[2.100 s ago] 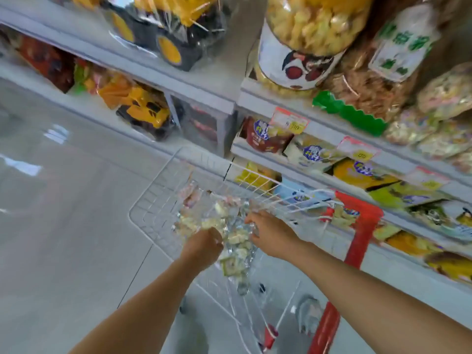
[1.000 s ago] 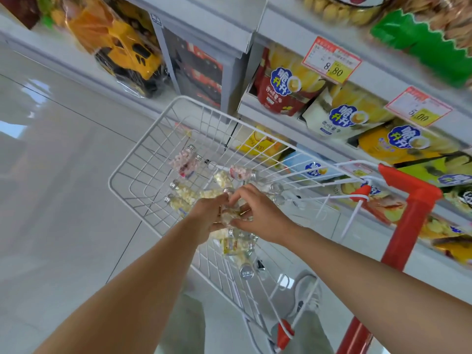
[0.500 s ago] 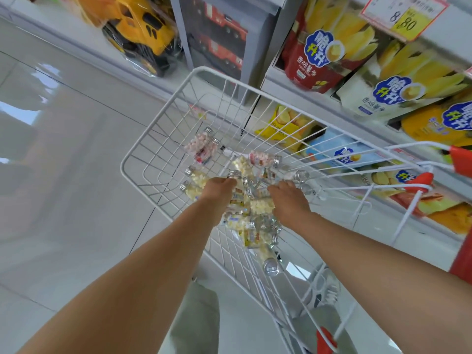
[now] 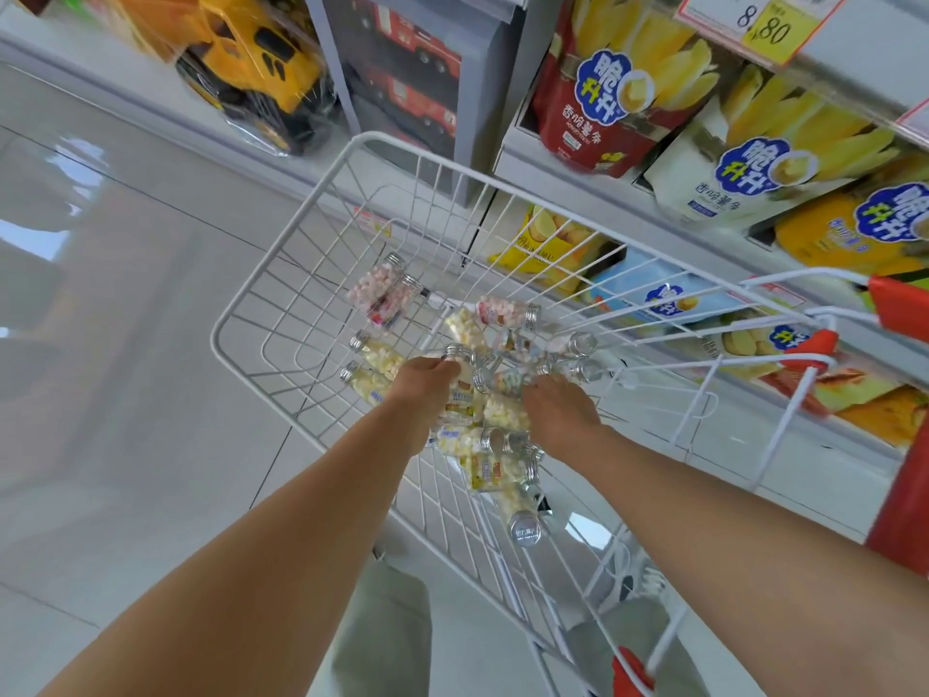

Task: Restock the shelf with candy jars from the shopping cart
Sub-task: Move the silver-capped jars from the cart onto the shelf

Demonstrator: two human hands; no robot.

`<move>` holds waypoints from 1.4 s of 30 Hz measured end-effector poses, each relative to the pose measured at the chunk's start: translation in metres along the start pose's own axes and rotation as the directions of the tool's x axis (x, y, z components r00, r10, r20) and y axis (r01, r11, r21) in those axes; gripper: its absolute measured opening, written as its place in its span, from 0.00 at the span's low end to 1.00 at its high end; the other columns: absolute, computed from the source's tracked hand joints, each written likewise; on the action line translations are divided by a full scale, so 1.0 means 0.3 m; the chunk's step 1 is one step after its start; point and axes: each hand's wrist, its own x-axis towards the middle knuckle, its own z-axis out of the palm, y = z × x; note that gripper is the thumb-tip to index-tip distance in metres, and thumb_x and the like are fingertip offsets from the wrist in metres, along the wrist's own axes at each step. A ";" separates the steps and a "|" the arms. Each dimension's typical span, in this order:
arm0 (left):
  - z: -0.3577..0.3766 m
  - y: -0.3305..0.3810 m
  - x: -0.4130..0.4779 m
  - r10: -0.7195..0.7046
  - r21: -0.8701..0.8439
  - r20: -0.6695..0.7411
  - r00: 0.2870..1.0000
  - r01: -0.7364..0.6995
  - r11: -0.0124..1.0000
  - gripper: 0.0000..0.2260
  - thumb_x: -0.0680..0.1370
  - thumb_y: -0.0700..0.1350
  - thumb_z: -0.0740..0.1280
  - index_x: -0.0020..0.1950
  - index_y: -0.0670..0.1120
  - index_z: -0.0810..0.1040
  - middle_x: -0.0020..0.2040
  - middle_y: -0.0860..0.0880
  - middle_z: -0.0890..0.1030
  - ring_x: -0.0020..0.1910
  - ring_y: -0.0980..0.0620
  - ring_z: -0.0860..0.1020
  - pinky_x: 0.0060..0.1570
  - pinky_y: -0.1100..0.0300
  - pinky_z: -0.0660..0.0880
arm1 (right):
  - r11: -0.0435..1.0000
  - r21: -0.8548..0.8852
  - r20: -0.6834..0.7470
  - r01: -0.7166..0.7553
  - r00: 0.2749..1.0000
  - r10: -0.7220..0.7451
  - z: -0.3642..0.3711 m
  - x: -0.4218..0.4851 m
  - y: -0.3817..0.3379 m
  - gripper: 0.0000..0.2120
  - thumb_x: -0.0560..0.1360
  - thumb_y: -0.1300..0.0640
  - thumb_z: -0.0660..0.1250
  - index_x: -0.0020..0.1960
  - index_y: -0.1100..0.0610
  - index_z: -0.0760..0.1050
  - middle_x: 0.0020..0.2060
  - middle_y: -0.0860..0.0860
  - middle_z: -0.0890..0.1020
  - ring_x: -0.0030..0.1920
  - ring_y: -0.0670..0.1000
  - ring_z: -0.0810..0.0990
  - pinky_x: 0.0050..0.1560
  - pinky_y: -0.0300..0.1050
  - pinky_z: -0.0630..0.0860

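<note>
Several small clear candy jars with silver caps lie in a pile [image 4: 482, 465] on the bottom of the white wire shopping cart [image 4: 281, 239]. Two pink-candy jars [image 4: 374, 294] lie apart at the far side, and yellow-candy jars [image 4: 377, 357] lie to the left. My left hand [image 4: 422, 387] grips an upright jar [image 4: 463, 389] just below its cap. My right hand [image 4: 558, 412] reaches into the pile, its fingers curled over a jar [image 4: 508, 382] with the fingertips hidden.
Shelves [image 4: 553, 168] on the right hold snack bags, a red one [image 4: 598, 93] and a white one [image 4: 754, 158]. A yellow toy truck [image 4: 261, 67] in plastic sits at the upper left. The cart's red handle [image 4: 900, 304] is at the right edge. Pale floor tiles lie to the left.
My view has dropped from the upper shelves toward the cart. Both hands have sunk into the jar pile, and my left hand has closed round an upright jar.
</note>
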 end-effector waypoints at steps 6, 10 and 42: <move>0.004 -0.013 -0.006 -0.008 -0.026 -0.021 1.000 0.008 1.000 0.12 0.78 0.43 0.64 0.35 0.50 0.68 0.39 0.47 0.71 0.43 0.48 0.69 0.46 0.55 0.65 | 0.989 0.136 0.007 -0.062 0.998 0.061 -0.025 -0.021 -0.002 0.16 0.75 0.67 0.65 0.62 0.61 0.70 0.57 0.56 0.77 0.58 0.57 0.76 0.44 0.45 0.69; 0.001 -0.005 -0.020 0.008 -0.044 -0.024 1.000 -0.010 0.999 0.12 0.78 0.42 0.63 0.35 0.50 0.68 0.42 0.44 0.71 0.44 0.48 0.69 0.47 0.55 0.65 | 0.955 0.291 0.005 -0.054 0.998 0.055 -0.061 -0.030 0.003 0.13 0.76 0.52 0.67 0.54 0.60 0.71 0.51 0.57 0.77 0.52 0.57 0.76 0.43 0.44 0.68; 0.161 0.641 -1.430 0.627 -0.154 0.387 0.676 -0.623 0.767 0.31 0.68 0.54 0.76 0.68 0.51 0.70 0.63 0.55 0.76 0.60 0.55 0.75 0.57 0.56 0.69 | 0.415 0.758 -0.615 0.503 0.763 0.199 -1.035 -1.434 0.483 0.20 0.76 0.43 0.66 0.64 0.48 0.70 0.44 0.45 0.74 0.42 0.43 0.75 0.41 0.33 0.73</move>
